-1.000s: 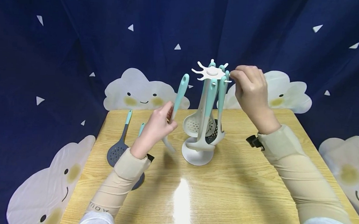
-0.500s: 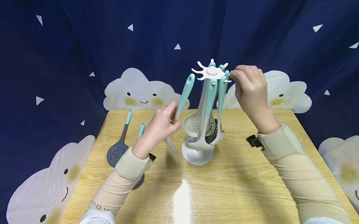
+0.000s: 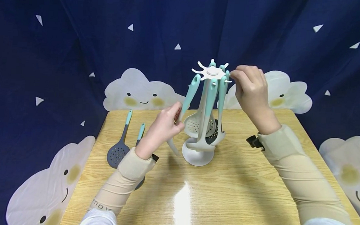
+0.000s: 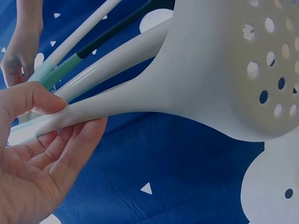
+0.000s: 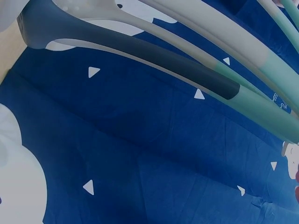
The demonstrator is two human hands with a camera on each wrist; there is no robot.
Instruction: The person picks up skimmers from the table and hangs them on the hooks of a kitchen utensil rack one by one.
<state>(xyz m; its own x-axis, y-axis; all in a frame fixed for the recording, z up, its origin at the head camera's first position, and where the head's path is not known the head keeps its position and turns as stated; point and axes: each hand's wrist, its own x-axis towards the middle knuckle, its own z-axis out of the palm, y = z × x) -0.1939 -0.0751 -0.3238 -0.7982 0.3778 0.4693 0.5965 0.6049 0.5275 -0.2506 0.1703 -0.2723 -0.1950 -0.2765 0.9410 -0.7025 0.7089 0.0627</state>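
My left hand [image 3: 166, 124] grips a skimmer [image 3: 191, 92] with a mint handle, its thumb and fingers round the pale shaft. In the left wrist view the broad white head [image 4: 205, 79] of that skimmer shows its holes. The skimmer hangs tilted, handle up, its top close to the left hooks of a white utensil stand [image 3: 212, 72]. My right hand [image 3: 250, 90] pinches the end of a hook on the stand's right side. From other hooks hang several mint-handled utensils, including a pale ladle [image 3: 204, 127] in front. A dark-headed one [image 5: 140, 51] crosses the right wrist view.
On the left of the wooden table [image 3: 230, 196] lie a dark skimmer [image 3: 118, 153] and a second dark utensil [image 3: 141, 132], partly under my left forearm. The stand's round base [image 3: 197, 159] rests mid-table. A dark blue curtain [image 3: 160, 30] with cloud cut-outs rises behind.
My left hand has moved right with the skimmer, bringing its handle top from well left of the stand to right beside the hooks. My right hand has stayed at its hook.
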